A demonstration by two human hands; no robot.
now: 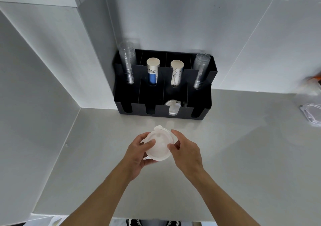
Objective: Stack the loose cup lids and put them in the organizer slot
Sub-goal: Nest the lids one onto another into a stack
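I hold a small stack of translucent white cup lids (159, 145) above the counter, in front of the black organizer (199, 112). My left hand (137, 156) cups the stack from below and the left, thumb on top. My right hand (186, 152) pinches its right rim with thumb and fingers. More white lids (172, 108) sit in the organizer's front row, in the third slot from the left. The other front slots look dark; I cannot tell what they contain.
The organizer's back row holds two stacks of clear cups (128, 63) (200, 70) and two stacks of paper cups (152, 72) (176, 72). A clear plastic bag (311, 107) lies at the counter's right edge. White walls close in on the left and back.
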